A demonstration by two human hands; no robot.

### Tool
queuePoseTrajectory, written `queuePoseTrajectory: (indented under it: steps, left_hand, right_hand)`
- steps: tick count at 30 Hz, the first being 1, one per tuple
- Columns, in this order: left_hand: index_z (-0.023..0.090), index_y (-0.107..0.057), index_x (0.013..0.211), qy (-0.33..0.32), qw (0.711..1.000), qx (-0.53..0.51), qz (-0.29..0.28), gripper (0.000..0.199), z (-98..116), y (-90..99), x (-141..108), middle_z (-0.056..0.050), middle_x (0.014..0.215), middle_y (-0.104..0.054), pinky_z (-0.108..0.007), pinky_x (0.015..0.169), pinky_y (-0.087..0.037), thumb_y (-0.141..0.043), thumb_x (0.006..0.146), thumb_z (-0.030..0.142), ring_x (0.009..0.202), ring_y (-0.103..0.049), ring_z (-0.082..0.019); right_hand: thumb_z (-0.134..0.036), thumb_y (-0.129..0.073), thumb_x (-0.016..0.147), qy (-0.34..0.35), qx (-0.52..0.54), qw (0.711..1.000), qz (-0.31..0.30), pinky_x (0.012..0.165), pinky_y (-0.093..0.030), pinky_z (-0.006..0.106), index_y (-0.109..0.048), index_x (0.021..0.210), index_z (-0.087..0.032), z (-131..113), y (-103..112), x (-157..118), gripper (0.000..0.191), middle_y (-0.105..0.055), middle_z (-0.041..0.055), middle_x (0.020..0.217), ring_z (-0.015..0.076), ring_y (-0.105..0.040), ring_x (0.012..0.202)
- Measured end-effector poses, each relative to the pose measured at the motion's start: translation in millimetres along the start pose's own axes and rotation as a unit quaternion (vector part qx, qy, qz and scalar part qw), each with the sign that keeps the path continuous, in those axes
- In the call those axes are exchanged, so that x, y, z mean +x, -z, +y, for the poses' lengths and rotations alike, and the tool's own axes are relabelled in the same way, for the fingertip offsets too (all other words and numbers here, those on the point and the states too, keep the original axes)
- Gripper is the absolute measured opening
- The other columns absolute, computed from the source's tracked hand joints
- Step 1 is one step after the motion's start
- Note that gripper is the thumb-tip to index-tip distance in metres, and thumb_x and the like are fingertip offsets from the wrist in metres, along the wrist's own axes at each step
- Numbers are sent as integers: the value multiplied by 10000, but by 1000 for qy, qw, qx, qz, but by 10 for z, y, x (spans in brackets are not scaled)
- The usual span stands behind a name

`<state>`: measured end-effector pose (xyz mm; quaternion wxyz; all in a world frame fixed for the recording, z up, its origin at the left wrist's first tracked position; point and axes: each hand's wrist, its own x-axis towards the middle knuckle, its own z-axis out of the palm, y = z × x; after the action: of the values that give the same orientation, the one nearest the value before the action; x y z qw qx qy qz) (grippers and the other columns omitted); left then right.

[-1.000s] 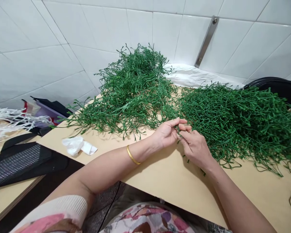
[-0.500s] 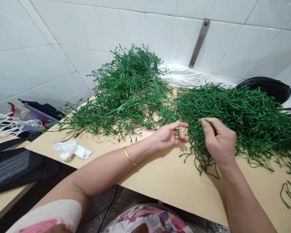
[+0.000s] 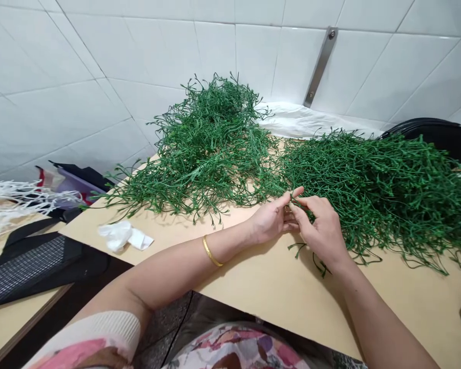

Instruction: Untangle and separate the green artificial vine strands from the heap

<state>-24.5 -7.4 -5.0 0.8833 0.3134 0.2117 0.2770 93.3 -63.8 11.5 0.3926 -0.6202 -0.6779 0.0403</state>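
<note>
My left hand (image 3: 271,221) is palm up near the table's middle, with thumb and forefinger closed on a thin green stem (image 3: 292,199). My right hand (image 3: 322,228) meets it fingertip to fingertip, pinching the same stem; the fingers cover most of it. Behind the right hand lies a dense pile of green plastic-looking stems (image 3: 369,174) with small forked tips. To the left, a second, looser heap of such stems (image 3: 211,138) rises toward the wall.
A crumpled white tissue (image 3: 125,236) lies on the wooden tabletop (image 3: 249,277) by its left edge. White strands (image 3: 19,200) and a black mesh item (image 3: 30,266) are on the left. A black case (image 3: 430,136) sits behind the right pile, near the tiled wall (image 3: 215,46).
My right hand has moved left and down from over the right pile to my left hand's fingertips. My left hand keeps about the same place. The view has shifted slightly.
</note>
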Motion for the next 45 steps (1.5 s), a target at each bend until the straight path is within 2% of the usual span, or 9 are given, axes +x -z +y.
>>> queuePoseTrajectory:
  steps: [5, 9, 11, 15, 19, 26, 30, 38, 45]
  left_hand:
    - [140, -618, 913, 52, 990, 120, -55, 494, 58, 30, -38, -89, 820, -634, -277, 605, -473, -458, 762, 582, 655, -600, -138]
    - [109, -655, 778, 158, 922, 307, -178, 420, 243, 29, -163, -80, 642, -642, -210, 417, -362, -611, 679, 515, 476, -561, -111]
    - [120, -667, 799, 146, 917, 305, -213, 359, 312, 14, -205, -65, 615, -642, -201, 404, -340, -630, 685, 459, 450, -546, -96]
    - [111, -651, 793, -11, 978, 188, -89, 200, 313, 1, -154, -36, 596, -621, -174, 431, -351, -613, 737, 299, 437, -509, -56]
    - [90, -627, 860, -48, 991, 124, 34, 150, 228, 21, -55, -38, 593, -603, -164, 412, -314, -598, 744, 181, 429, -476, -44]
    - [92, -594, 692, -8, 996, 53, 68, 103, 159, 4, -39, 27, 527, -478, -158, 371, -169, -669, 654, 151, 388, -350, -3]
    - [103, -515, 546, 8, 992, 62, 112, 162, 151, -13, -41, 44, 477, -403, -167, 371, -138, -626, 663, 125, 372, -307, -4]
    - [89, -562, 621, 30, 991, 77, 101, 100, 139, 12, -42, -15, 547, -535, -157, 376, -200, -550, 718, 113, 390, -392, -19]
    - [94, -511, 543, 2, 990, 87, 109, 224, 179, 1, -39, 0, 465, -480, -167, 368, -186, -515, 765, 124, 348, -353, -19]
  right_hand:
    - [-320, -518, 791, -114, 136, 983, 46, 622, -410, 275, -601, 775, -175, 88, 38, 40, 168, -596, 18, 716, 139, -515, 653]
    - [-338, -578, 742, -170, 184, 963, 99, 570, -392, 261, -615, 762, -168, 194, 103, 85, 176, -574, -2, 648, 127, -503, 602]
    - [-333, -599, 722, -178, 204, 956, 114, 580, -396, 263, -624, 760, -167, 224, 113, 98, 173, -582, -2, 662, 127, -508, 614]
    - [-332, -645, 681, -188, 259, 941, 111, 590, -397, 257, -628, 748, -172, 222, 108, 106, 175, -577, -15, 659, 113, -503, 605]
    - [-335, -679, 646, -198, 305, 928, 84, 586, -400, 249, -615, 710, -175, 183, 112, 102, 184, -557, -29, 625, 102, -494, 585]
    - [-381, -624, 711, -166, 306, 937, -20, 546, -387, 243, -578, 682, -177, 142, 71, 71, 210, -536, -24, 588, 107, -477, 567]
    - [-370, -602, 735, -146, 289, 946, -24, 534, -371, 231, -575, 697, -178, 124, 38, 52, 197, -509, -29, 603, 96, -452, 566]
    - [-339, -597, 752, -70, 312, 944, -82, 713, -450, 277, -622, 848, -195, 200, 28, 56, 175, -562, 30, 917, 140, -541, 809]
    - [-315, -596, 755, -31, 145, 985, -93, 622, -415, 255, -608, 824, -174, 146, 53, 55, 158, -531, 13, 789, 110, -487, 663]
